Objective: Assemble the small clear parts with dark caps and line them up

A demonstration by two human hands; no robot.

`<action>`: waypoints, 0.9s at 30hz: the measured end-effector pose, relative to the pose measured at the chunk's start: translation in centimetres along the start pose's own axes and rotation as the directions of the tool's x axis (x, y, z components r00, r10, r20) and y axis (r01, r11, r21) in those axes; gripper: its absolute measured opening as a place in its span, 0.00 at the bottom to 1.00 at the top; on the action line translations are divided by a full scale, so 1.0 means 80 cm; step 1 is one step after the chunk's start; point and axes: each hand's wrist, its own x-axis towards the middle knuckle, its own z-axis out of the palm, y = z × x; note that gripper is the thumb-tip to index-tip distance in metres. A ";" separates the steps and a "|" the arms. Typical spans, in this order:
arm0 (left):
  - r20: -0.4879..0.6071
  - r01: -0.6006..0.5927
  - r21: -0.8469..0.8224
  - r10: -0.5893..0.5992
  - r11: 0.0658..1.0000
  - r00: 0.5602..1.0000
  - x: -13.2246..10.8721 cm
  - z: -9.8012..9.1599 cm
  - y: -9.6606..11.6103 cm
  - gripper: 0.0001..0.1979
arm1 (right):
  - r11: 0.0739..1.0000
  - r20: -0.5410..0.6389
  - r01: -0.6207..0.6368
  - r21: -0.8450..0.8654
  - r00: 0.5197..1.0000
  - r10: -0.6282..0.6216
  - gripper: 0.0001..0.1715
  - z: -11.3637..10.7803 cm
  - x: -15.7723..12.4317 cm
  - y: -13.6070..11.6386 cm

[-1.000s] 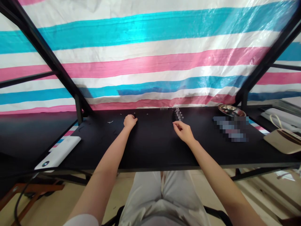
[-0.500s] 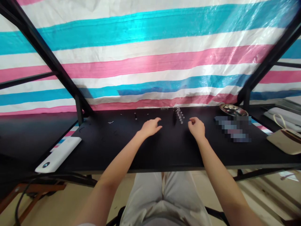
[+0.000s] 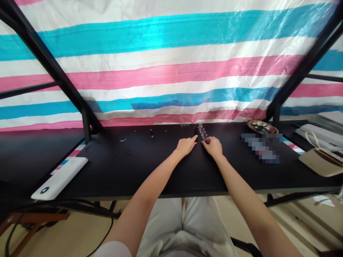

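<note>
My left hand (image 3: 186, 146) lies over the black table (image 3: 112, 171), index finger and thumb stretched forward and a little apart. Its fingertips reach the near end of a small dark, upright-looking object (image 3: 197, 130); whether they touch it I cannot tell. Just to the right, my right hand (image 3: 214, 146) has its fingers curled towards the thumb, at the near end of a cluster of small clear pieces (image 3: 203, 131). Anything between those fingertips is too small to make out. A short row of similar clear pieces (image 3: 184, 125) stands at the table's back edge.
Left of the hands lie a small dark piece (image 3: 151, 133) and a thin white strip (image 3: 123, 140). A white power bank (image 3: 60, 178) rests at the left edge. To the right are a metal dish (image 3: 262, 125), a blurred-out item (image 3: 259, 148) and a beige case (image 3: 320, 162).
Both hands have moved inward, the left to the right and the right to the left, so they are now close together by the dark object and the clear pieces. The view has shifted slightly.
</note>
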 end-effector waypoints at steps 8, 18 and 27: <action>-0.189 0.028 -0.365 -0.104 0.931 0.976 -0.011 0.004 -0.022 0.10 | 0.979 -0.108 0.092 0.184 0.991 -0.073 0.08 -0.015 -0.013 -0.009; -0.166 0.004 -0.939 -0.465 0.344 0.870 -0.053 -0.030 -0.083 0.13 | 0.920 -0.110 0.327 0.216 0.945 -0.310 0.06 -0.048 -0.009 -0.106; -0.118 -0.036 -0.987 -0.549 0.158 0.827 -0.063 -0.027 -0.088 0.14 | 0.914 0.026 0.373 0.158 0.924 -0.382 0.05 0.007 -0.028 -0.124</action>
